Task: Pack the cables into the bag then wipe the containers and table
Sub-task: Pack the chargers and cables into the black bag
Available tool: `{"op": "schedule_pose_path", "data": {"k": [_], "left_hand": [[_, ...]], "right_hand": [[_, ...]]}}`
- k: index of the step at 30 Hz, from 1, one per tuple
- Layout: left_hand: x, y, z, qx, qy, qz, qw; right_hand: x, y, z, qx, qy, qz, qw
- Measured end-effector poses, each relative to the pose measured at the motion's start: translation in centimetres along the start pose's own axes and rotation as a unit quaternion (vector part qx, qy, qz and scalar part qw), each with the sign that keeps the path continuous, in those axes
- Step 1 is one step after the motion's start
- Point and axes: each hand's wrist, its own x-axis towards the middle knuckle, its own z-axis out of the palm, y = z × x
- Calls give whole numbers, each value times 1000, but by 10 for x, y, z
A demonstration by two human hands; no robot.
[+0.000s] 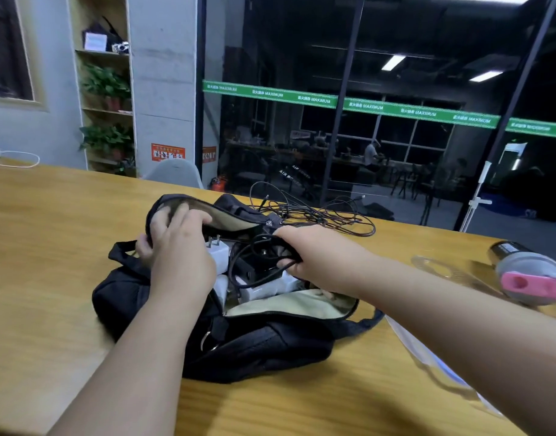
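Packing: a black bag (239, 341) lay unzipped on the wooden table (50, 278), its pale lining showing.
Left hand: the left hand (176, 247) gripped the bag's raised flap at the far rim, fingers curled over the edge, holding the mouth open.
Right hand: the right hand (311, 256) was closed around a black cable (254, 247) looped over the opening.
Inside: a white charger (218, 250) with prongs up sat among other adapters.
Loose cables: a tangled pile of cables (317, 214) lay on the table just behind the bag.
Right side: a bottle with pink lid (528, 272) lay tipped over, well apart from the bag.
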Motion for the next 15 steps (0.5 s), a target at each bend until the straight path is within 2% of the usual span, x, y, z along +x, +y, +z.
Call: {"op": "schedule_pose_path", "data": {"k": [4,8,11,15], "left_hand": [[1,5,-5,-79,-16,10,997],[2,7,-6,-106,-3,30,994],[3,7,-9,-134,20,42,990],[2,8,-9,-161,40,89,982]], "right_hand": [[13,-10,-6,-4,18,-14,1000],[37,-20,-14,1,25,-13,1000],[58,-28,-16,4,1,9,1000],[81,-36,-12,61,8,43,997]]}}
